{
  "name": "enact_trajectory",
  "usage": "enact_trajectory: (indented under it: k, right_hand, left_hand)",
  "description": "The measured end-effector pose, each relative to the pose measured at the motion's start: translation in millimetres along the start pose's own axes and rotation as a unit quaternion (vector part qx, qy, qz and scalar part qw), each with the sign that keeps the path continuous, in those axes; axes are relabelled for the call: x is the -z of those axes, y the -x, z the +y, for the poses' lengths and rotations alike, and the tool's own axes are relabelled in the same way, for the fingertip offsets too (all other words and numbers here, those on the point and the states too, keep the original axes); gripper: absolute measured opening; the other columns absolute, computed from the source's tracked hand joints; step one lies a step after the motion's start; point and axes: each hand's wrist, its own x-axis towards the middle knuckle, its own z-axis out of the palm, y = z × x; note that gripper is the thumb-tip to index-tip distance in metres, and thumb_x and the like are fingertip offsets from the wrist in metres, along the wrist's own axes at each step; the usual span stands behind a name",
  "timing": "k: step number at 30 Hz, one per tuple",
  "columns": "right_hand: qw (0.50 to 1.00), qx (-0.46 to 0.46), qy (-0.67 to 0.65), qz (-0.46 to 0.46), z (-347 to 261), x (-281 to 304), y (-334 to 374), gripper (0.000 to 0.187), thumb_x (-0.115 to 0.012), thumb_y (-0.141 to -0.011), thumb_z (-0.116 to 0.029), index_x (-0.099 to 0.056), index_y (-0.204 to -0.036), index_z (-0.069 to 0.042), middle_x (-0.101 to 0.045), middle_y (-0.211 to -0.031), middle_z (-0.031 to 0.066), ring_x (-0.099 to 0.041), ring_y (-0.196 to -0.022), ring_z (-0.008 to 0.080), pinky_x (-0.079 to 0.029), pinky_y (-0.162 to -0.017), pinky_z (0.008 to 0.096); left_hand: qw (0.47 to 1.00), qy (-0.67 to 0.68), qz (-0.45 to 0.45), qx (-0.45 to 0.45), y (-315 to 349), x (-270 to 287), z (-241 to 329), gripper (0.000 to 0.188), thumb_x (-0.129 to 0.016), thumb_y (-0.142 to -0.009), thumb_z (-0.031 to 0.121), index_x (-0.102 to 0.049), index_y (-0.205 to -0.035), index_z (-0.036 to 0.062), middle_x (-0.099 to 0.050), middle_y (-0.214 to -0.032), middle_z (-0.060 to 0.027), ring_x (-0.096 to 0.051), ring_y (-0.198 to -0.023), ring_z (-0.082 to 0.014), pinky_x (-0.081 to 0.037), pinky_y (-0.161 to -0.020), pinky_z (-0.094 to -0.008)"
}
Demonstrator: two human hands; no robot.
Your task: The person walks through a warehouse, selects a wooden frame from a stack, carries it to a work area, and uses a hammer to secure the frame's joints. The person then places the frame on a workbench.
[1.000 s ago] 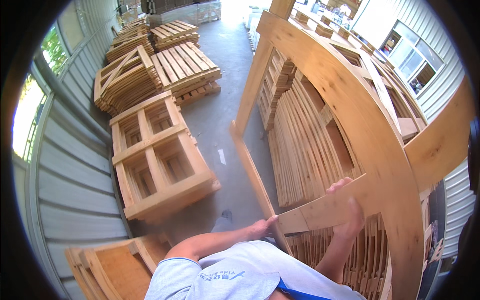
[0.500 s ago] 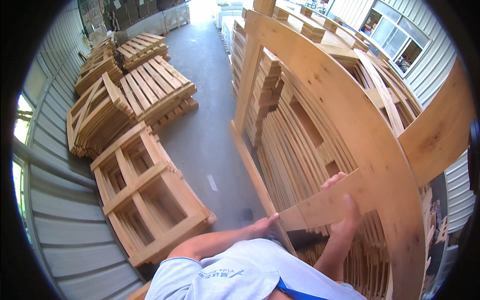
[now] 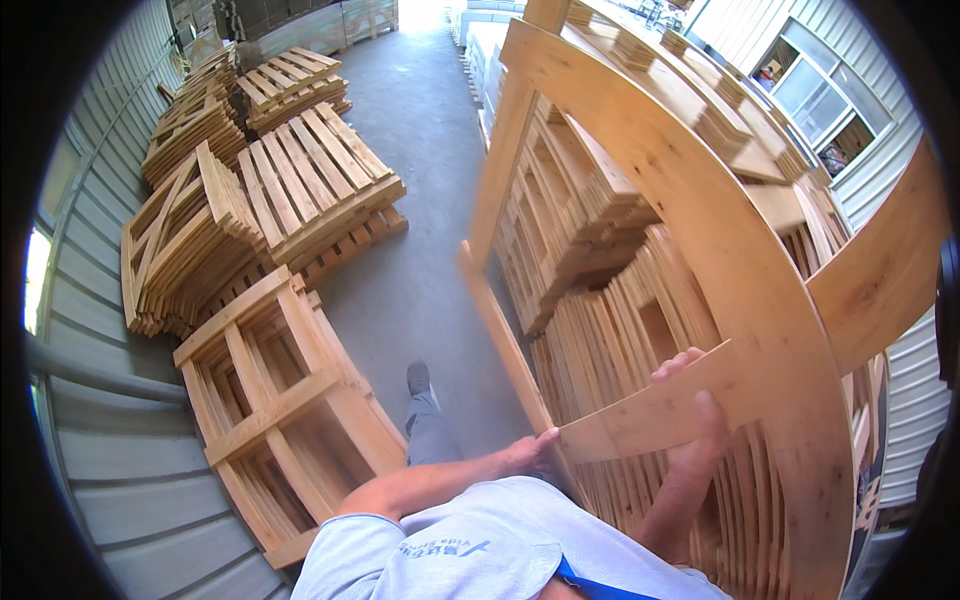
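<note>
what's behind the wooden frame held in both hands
Through the wooden frame, stacked wooden pieces show. What lies directly behind its solid parts and the right hand is covered.

Blue printed lettering (image 3: 430, 549), with a blue emblem (image 3: 478, 547) beside it, stands on the chest of the pale grey shirt (image 3: 510, 515), between its left sleeve (image 3: 345, 545) edge and the blue strap (image 3: 600, 588).

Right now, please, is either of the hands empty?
No, the left hand and the right hand both grip the wooden frame.
</note>
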Motion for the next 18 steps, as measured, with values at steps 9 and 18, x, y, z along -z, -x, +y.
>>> enact_trajectory:
  k: [9,18]
  right_hand:
    - [1.0,0.026,0.01,0.01,87,-141,-168,0.051,-0.059,-0.077,-0.02,-0.05,-0.12,0.006,-0.056,-0.104,0.0166,-0.055,-0.097,0.026,-0.047,-0.087,0.0411]
    - [0.998,0.024,0.06,-0.011,150,-221,-316,0.057,-0.052,-0.081,-0.028,-0.044,-0.125,0.006,-0.054,-0.102,0.0161,-0.052,-0.097,0.0264,-0.042,-0.09,0.0412]
  left_hand:
    - [0.997,-0.015,0.068,-0.029,31,150,177,0.075,-0.051,-0.09,0.061,-0.048,-0.132,-0.0009,-0.061,-0.116,-0.0144,-0.059,-0.098,-0.0254,-0.048,-0.084,-0.0374]
    - [0.998,0.001,0.063,-0.028,12,258,330,0.066,-0.055,-0.089,0.06,-0.052,-0.122,0.0024,-0.058,-0.086,-0.0049,-0.051,-0.07,-0.0139,-0.042,-0.059,-0.0284]
